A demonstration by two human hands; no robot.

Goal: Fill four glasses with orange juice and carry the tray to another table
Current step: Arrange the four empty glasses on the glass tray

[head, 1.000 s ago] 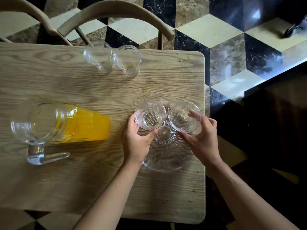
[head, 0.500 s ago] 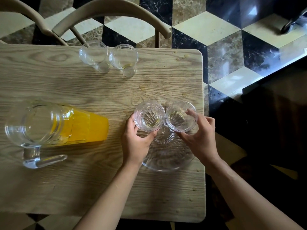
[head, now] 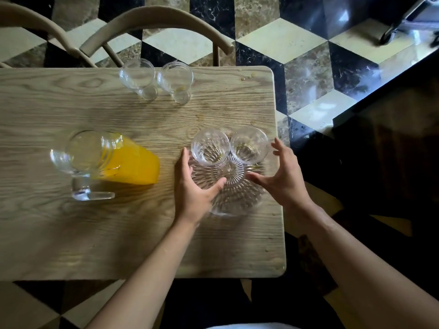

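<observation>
Tray: a round ribbed glass tray (head: 234,198) lies on the wooden bench (head: 71,233), close to its right edge.
Glasses on tray: two clear glasses stand side by side at the tray's far rim, touching or nearly so; the left tray glass (head: 210,147) looks empty, the right tray glass (head: 249,145) shows only a faint yellowish trace at its bottom.
Glasses off tray: two more glasses stand well apart from the tray at the bench's far edge; the far left glass (head: 137,76) looks empty and the far right glass (head: 175,77) shows a faint yellowish tint near its base.
Pitcher: a clear glass pitcher (head: 104,161) with a handle stands on the left of the bench, holding orange juice.
Left hand: the left hand (head: 193,186) is spread loosely beside the left tray glass, fingers and thumb apart, gripping nothing.
Right hand: the right hand (head: 282,173) hovers with fingers splayed just beside the right tray glass, holding nothing.
Surroundings: two curved chair backs (head: 156,17) stand behind the bench on a patterned tiled floor (head: 297,43).
</observation>
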